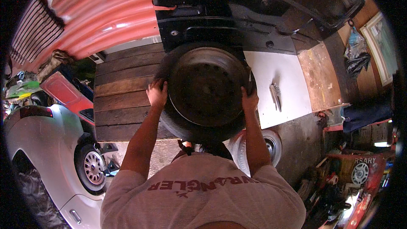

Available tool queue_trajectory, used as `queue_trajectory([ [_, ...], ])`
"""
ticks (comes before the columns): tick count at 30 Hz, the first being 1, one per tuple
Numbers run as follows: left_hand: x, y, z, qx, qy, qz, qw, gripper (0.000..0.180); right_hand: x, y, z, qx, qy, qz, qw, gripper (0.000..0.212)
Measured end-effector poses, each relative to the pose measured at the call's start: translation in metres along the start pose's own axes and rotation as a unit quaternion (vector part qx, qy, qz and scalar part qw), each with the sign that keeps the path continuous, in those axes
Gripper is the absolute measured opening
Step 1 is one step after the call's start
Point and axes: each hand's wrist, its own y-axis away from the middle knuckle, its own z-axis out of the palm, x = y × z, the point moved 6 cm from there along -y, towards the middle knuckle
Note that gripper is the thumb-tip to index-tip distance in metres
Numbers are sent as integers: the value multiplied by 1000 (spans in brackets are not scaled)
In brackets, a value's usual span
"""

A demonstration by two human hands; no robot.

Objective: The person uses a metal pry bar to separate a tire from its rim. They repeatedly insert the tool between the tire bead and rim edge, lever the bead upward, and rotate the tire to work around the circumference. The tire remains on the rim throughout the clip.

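Observation:
A black tyre mounted on a dark steel wheel [207, 87] is right in front of me, its round face turned up toward me. My left hand [157, 93] is closed on the tyre's left side, fingers over the edge. On the opposite side my right hand [249, 100] grips the tyre too, with its fingers partly hidden in shadow. The wheel overlaps the slatted wooden bench [127, 91]; whether it rests on it or is held up, I cannot tell. To the right, a wire brush [275, 96] lies on a white board [292, 76].
A large black vehicle panel [203, 21] stands behind the bench. Below the right forearm, another tyre [271, 146] sits on the floor. At the left are a silver car [51, 144] and red corrugated sheet [114, 12]. Cluttered shelving [356, 174] fills the lower right.

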Motion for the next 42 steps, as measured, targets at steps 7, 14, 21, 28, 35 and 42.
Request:
queue_trajectory([
  [7,2,-28,19,-115,-58,-70,989,46,27,-21,4,-38,11,54,998,50],
  [14,-17,-41,38,-121,-107,-3,987,41,41,-21,15,-54,-10,8,998,36],
  [21,-32,-48,53,-175,-136,-17,975,38,38,-26,12,-62,-110,-12,992,37],
  [28,-33,-32,57,-127,-84,-59,987,37,54,-40,17,-73,-116,-17,990,29],
  [35,-33,-10,62,-71,-61,-15,996,37,53,-54,19,-135,-277,-25,951,31],
  [42,-7,1,50,-106,-73,-42,991,35,68,-75,22,-153,-243,-88,954,32],
])
